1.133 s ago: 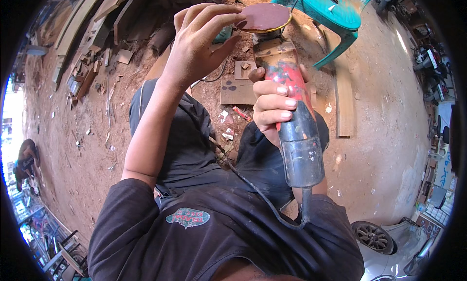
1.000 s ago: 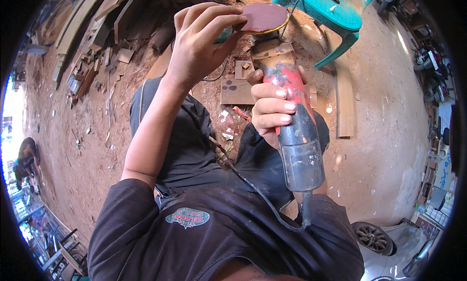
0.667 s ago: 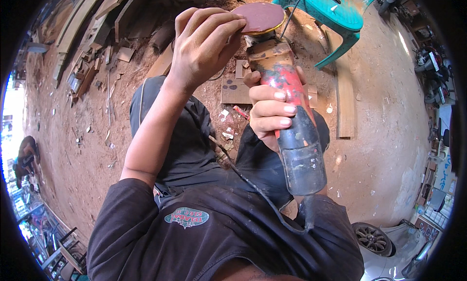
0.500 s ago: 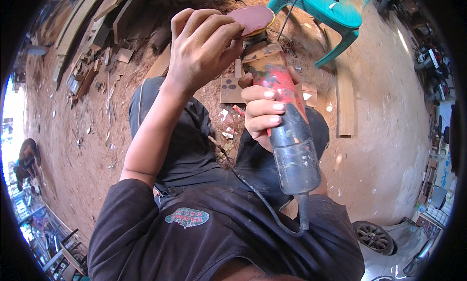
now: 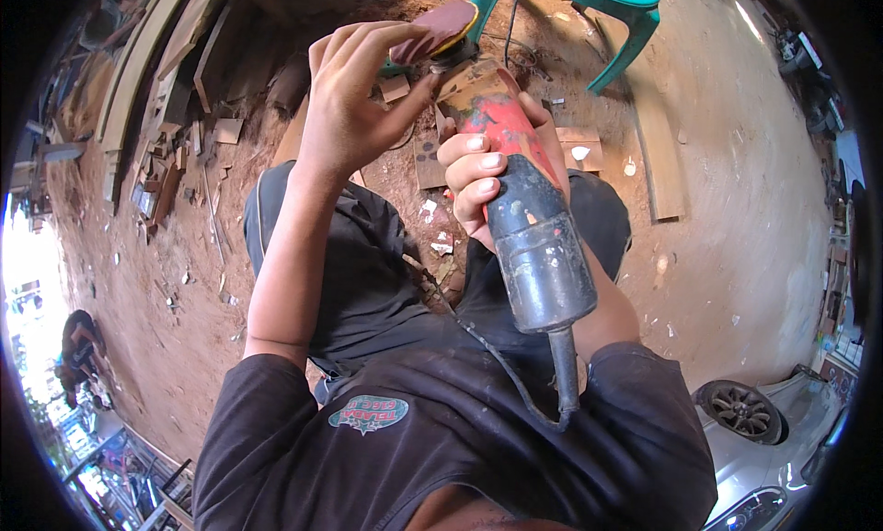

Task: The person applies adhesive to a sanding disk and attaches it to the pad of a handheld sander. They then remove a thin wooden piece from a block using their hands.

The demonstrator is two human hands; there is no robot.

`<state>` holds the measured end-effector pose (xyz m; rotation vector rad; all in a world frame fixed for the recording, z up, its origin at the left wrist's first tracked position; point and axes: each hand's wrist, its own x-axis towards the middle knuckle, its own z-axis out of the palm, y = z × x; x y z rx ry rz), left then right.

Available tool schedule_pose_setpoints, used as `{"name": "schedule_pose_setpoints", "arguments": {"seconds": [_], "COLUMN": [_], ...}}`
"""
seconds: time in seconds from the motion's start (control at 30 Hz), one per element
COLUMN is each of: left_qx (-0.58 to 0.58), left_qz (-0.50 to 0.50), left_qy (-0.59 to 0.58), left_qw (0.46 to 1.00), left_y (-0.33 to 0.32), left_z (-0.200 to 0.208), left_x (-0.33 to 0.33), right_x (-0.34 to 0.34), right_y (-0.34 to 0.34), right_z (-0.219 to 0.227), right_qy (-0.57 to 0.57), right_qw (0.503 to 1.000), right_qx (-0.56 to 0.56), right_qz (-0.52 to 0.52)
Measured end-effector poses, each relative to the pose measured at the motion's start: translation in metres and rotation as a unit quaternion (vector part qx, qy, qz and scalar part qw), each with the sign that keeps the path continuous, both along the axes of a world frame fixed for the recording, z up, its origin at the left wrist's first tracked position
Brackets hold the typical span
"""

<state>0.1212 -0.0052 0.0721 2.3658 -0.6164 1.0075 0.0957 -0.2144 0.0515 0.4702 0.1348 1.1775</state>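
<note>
The right grip point(image 5: 474, 171) is clenched around a red and black angle grinder point(image 5: 541, 232), fingers wrapped over its left side and palm beneath, with the tool's scuffed black rear end angled down and to the right of that grip. A power cord point(image 5: 563, 375) leaves the rear end below the right grip and loops back toward the lap. Above and slightly left of the right grip, the grinder's head carries a tilted reddish-brown sanding disc point(image 5: 440, 27) with a yellow rim. The left grip point(image 5: 348, 113) is raised to the left of the disc, fingers bent over the disc's left edge and thumb spread lower, near the head; whether it pinches the disc cannot be told. Above and right of the right grip stands a teal plastic stool point(image 5: 612, 0); a wooden plank point(image 5: 655, 154) lies farther right on the earth floor point(image 5: 727, 228), and stacked boards point(image 5: 138, 71) lean well left of the left grip.
</note>
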Motion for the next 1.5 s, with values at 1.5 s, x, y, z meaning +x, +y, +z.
{"name": "schedule_pose_setpoints", "arguments": {"seconds": [1.5], "left_qx": [-0.078], "left_qz": [-0.074], "left_qy": [0.161], "left_qw": [0.981], "left_y": [-0.003], "left_z": [-0.011], "left_x": [0.0], "right_x": [-0.002], "right_y": [0.003], "right_z": [-0.008], "right_qy": [-0.124], "right_qw": [0.949], "right_qx": [-0.27], "right_qz": [-0.101]}}
